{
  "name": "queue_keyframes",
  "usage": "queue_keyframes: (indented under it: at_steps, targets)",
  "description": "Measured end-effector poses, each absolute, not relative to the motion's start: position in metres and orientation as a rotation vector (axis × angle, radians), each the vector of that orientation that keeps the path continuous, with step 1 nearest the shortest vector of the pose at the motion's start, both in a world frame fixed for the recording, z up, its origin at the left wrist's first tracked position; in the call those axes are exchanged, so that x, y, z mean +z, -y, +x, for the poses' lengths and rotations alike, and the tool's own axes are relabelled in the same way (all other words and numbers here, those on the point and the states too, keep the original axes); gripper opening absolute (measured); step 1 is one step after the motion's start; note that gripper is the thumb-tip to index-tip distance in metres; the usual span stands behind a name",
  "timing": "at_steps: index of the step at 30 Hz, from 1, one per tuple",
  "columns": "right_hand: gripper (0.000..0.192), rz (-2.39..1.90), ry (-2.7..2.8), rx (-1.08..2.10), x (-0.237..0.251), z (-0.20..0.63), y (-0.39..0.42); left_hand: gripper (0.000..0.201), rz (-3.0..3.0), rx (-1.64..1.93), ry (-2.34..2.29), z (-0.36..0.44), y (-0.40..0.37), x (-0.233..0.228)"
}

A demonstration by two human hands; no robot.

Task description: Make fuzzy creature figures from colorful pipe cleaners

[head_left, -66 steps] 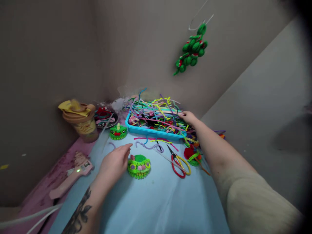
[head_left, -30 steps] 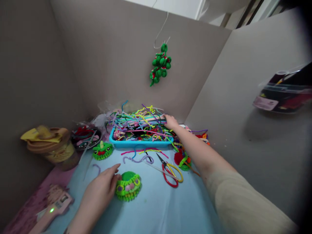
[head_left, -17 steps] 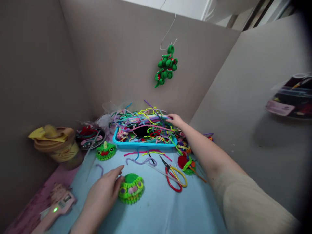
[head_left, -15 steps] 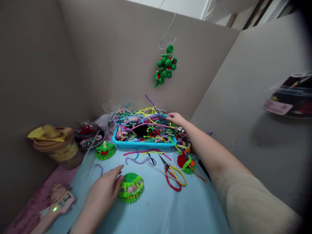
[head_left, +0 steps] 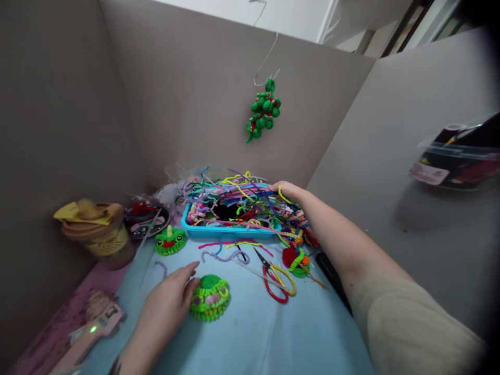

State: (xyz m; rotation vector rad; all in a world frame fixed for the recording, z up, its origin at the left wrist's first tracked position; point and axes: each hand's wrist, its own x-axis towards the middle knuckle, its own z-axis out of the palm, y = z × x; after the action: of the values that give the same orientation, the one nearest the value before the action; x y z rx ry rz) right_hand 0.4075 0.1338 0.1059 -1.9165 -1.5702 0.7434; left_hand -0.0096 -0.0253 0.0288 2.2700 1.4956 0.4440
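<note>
My left hand [head_left: 167, 302] rests on the blue cloth, thumb and fingers apart. Its fingertips are beside a round green pipe-cleaner piece [head_left: 211, 298] with pink and purple dots; whether they touch it I cannot tell. At the back, my right hand [head_left: 287, 190] is closed at the right end of a bundle of mixed-colour pipe cleaners [head_left: 246, 191], its fingertips partly hidden. The bundle lies over the far side of a blue tray [head_left: 234, 233], which holds more pipe cleaners around a dark hollow.
Scissors [head_left: 279, 284] with red and yellow handles lie right of centre. A green face piece [head_left: 171, 240] and a red-and-green piece [head_left: 296, 261] flank the tray. A lidded cup [head_left: 103, 239] and a pink device [head_left: 97, 328] stand left. A green ornament [head_left: 264, 110] hangs behind.
The bundle of pipe cleaners has shifted at my right hand, and the long purple strand leans lower. My left hand stays beside the green piece. The view has tilted slightly.
</note>
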Motion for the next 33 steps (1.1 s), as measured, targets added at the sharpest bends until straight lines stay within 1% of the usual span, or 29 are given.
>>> queue_keyframes:
  at_steps: [5, 11, 13, 15, 16, 17, 20, 21, 24, 25, 26, 27, 30, 31, 33]
  targets:
    - [0.037, -2.097, 1.681, 0.579, 0.099, 0.408, -0.135, 0.042, 2.269, 0.433, -1.496, -0.009, 0.028, 0.033]
    - [0.039, -2.23, 1.721, 0.514, 0.079, 0.407, -0.136, 0.04, 2.095, 0.404, -1.815, -0.014, 0.028, 0.044]
    - [0.039, -2.255, 1.725, 0.524, 0.072, 0.408, -0.135, 0.04, 2.057, 0.372, -1.862, -0.016, 0.027, 0.044]
    - [0.034, -2.223, 1.759, 0.495, 0.068, 0.408, -0.134, 0.04, 2.064, 0.364, -1.849, -0.017, 0.026, 0.043]
    - [0.031, -2.187, 1.78, 0.454, 0.067, 0.409, -0.133, 0.04, 2.073, 0.364, -1.833, -0.016, 0.026, 0.042]
    - [0.033, -2.144, 1.801, 0.407, 0.066, 0.409, -0.133, 0.04, 2.079, 0.363, -1.815, -0.015, 0.026, 0.041]
    - [0.059, -2.01, 1.869, 0.261, 0.066, 0.405, -0.135, 0.041, 2.081, 0.342, -1.769, -0.01, 0.027, 0.037]
    - [0.061, -1.992, 1.882, 0.182, 0.066, 0.403, -0.137, 0.042, 2.081, 0.334, -1.753, -0.009, 0.028, 0.036]
    - [0.048, -2.022, 1.898, -0.064, 0.067, 0.391, -0.149, 0.042, 2.082, 0.326, -1.713, -0.006, 0.029, 0.036]
    - [0.046, -2.034, 1.938, -0.055, 0.067, 0.386, -0.154, 0.042, 2.079, 0.327, -1.707, -0.006, 0.029, 0.037]
    - [0.045, -2.03, 2.008, 0.019, 0.067, 0.382, -0.16, 0.042, 2.074, 0.329, -1.708, -0.007, 0.029, 0.038]
    - [0.048, -2.011, 2.092, 0.135, 0.066, 0.377, -0.164, 0.042, 2.069, 0.332, -1.709, -0.007, 0.029, 0.038]
    - [0.066, -1.988, 2.247, 0.441, 0.065, 0.365, -0.172, 0.042, 2.065, 0.342, -1.7, -0.008, 0.028, 0.04]
    - [0.069, -2.011, 2.263, 0.5, 0.065, 0.361, -0.173, 0.042, 2.071, 0.349, -1.695, -0.008, 0.028, 0.04]
    - [0.067, -2.059, 2.295, 0.574, 0.066, 0.354, -0.171, 0.041, 2.085, 0.369, -1.688, -0.008, 0.029, 0.039]
